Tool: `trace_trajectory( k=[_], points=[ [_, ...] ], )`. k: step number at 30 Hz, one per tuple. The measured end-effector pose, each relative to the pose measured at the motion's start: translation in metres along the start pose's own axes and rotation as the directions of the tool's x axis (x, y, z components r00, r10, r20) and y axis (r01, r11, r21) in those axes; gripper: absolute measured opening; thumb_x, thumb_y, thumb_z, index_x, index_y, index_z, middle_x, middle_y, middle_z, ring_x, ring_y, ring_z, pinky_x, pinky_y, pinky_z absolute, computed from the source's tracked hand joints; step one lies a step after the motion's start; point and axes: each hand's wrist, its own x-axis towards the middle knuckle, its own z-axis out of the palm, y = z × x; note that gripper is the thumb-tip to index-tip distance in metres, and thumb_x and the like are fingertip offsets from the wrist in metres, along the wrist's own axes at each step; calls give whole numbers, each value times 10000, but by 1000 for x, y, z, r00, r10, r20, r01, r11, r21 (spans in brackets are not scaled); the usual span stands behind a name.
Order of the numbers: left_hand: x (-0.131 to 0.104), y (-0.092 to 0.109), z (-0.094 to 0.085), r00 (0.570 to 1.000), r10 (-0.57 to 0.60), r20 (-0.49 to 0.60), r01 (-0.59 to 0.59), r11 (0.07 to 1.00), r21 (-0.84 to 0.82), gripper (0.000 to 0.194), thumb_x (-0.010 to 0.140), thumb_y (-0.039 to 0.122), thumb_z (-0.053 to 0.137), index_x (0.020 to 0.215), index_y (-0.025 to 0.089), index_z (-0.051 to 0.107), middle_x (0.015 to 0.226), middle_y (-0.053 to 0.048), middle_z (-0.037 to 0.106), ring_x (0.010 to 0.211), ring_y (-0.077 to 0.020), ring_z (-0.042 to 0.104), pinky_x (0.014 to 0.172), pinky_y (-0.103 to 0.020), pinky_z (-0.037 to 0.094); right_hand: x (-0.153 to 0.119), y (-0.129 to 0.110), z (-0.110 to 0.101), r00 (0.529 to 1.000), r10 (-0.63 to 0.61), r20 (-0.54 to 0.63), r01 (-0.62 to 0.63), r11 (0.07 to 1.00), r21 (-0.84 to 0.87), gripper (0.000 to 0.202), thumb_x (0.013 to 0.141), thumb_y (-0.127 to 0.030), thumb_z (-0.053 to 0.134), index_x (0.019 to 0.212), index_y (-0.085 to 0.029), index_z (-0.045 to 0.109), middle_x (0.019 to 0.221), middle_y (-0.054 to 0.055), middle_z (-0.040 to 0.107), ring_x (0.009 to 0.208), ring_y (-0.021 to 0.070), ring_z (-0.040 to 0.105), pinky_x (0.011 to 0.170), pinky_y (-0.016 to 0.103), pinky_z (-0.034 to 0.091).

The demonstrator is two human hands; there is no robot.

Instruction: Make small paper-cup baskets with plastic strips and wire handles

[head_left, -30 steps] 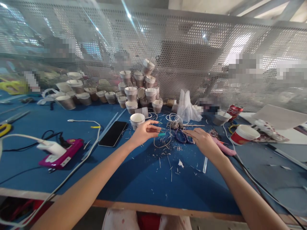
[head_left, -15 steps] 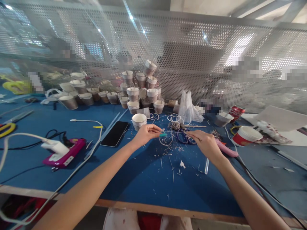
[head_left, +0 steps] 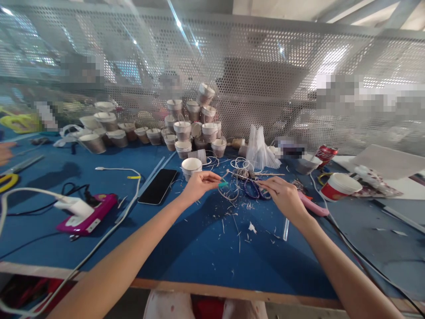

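My left hand point(head_left: 202, 184) is closed, its fingertips pinching a small teal piece point(head_left: 223, 184) too small to name surely. A thin pale cord point(head_left: 244, 177) stretches from near those fingers to my right hand point(head_left: 282, 190), whose fingers are pinched on its other end. Below the teal piece hangs or lies a thin round loop point(head_left: 229, 197); I cannot tell whether it joins the cord. Behind my left hand stands a white-rimmed small bucket point(head_left: 191, 165). Between my hands, farther back, are scissors with dark blue handles point(head_left: 251, 189) and a ball of grey twine point(head_left: 244, 173).
Small buckets point(head_left: 182, 129) are stacked along the mesh screen. A phone point(head_left: 158, 186) and magenta power strip point(head_left: 86, 215) lie at left. Clear sticks point(head_left: 260, 150) stand at the back; a pink glue gun point(head_left: 314, 204) and paper cup point(head_left: 341, 186) are at right. Another person's hand point(head_left: 5, 153) shows far left.
The pale cord now shows a raised end near my left fingers; my hands have barely moved. Another person's hand has come into view at the far left.
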Motion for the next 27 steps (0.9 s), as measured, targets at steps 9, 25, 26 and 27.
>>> trace_trajectory(
  k=[9,25,26,27],
  points=[
    [-2,6,-1,995,-13,-94,16,999,29,251,631,344,687,817,180,648,795,-59,683,706,-172,619,614,-301,497,-1,4,2,1000,-1,-1,1,1000,6,291,846,-200,387,897,-205,673,852,57,630,757,145,603,687,274,499],
    [-3,8,3,1000,10,-28,-10,1000,-2,193,622,283,692,792,196,669,821,-49,697,773,-183,638,741,-358,513,0,1,2,992,86,-91,-88,996,-18,223,811,-207,471,784,-206,692,724,12,657,683,139,615,627,250,484],
    [-3,7,4,1000,14,-26,-14,1000,0,196,625,287,690,797,196,670,825,-51,696,775,-183,639,741,-355,514,0,0,2,991,93,-92,-95,995,-20,219,809,-210,476,777,-209,693,719,10,660,682,141,616,625,251,484],
    [-3,7,4,1000,16,-24,-16,1000,1,199,627,290,688,801,196,670,829,-53,695,777,-183,639,740,-354,515,-1,0,2,991,100,-90,-102,995,-21,216,807,-211,481,773,-208,694,721,10,664,680,143,618,623,252,483]
  ],
)
